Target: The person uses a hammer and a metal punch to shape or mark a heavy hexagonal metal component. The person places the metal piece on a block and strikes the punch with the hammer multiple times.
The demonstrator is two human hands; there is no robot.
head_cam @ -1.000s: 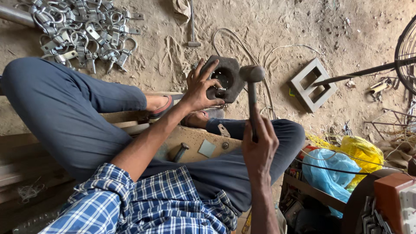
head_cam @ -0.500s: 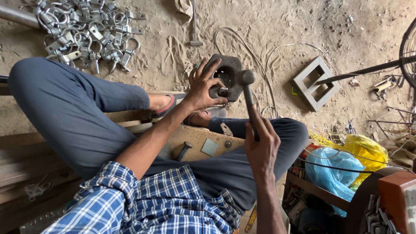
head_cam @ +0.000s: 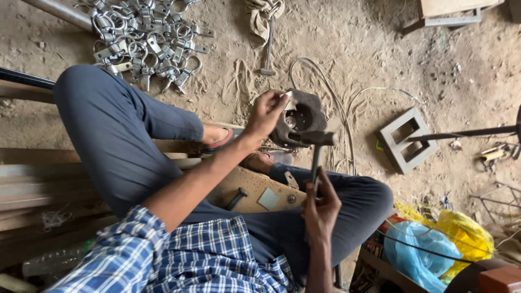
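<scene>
My left hand [head_cam: 266, 115] grips a dark, heavy metal block [head_cam: 304, 120] with a round hole in it, held upright on the dirt ground between my legs. My right hand [head_cam: 321, 206] is closed round the handle of a hammer [head_cam: 316, 157]. The hammer's head rests against the lower front of the block. I sit low with my legs in dark trousers and sandals on my feet. A wooden board [head_cam: 255, 192] with a bolt and a small plate on it lies under my forearm.
A heap of shiny metal clamps [head_cam: 146, 40] lies at the top left beside a pipe. A second hammer [head_cam: 267, 51] and loose wire lie on the dirt. A grey two-hole block [head_cam: 406, 147] sits at right; yellow and blue bags [head_cam: 434, 244] at bottom right.
The hammer head has come down from beside the block's top to its lower front. My left hand has shifted on the block, and the view has moved closer.
</scene>
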